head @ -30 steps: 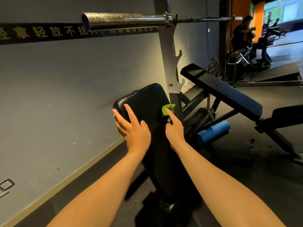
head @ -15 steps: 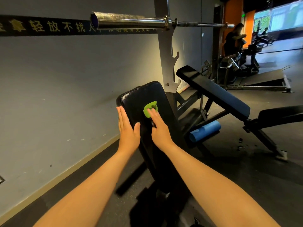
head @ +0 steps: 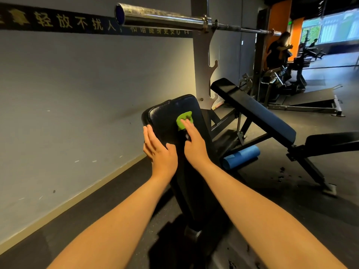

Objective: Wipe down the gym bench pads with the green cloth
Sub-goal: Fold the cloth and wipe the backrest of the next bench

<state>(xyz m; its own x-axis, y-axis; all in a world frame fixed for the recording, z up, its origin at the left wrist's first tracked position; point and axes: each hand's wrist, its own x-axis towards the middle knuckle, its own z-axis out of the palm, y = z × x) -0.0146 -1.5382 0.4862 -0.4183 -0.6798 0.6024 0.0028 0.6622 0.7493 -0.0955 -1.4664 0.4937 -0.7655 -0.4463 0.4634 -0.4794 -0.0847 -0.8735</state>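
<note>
Head view: two bare forearms reach forward and up from the bottom edge. The left hand (head: 161, 152) lies flat against the left edge of the near pad (head: 165, 113), its fingers straight and together, its thumb resting on the pad's face; it holds nothing. The right hand (head: 194, 144) stretches its fingers up the tilted pad and presses the one green cloth (head: 183, 120) onto the upper middle of the pad's face, the cloth bunched under the fingertips. Just right of this bench, on the floor, lies one blue roller (head: 241, 157). Beyond it stands a second bench (head: 252, 111), also inclined, so two benches show. One barbell (head: 165, 16) sits on the rack overhead. Far off at the right, one person (head: 275, 51) stands.
</note>
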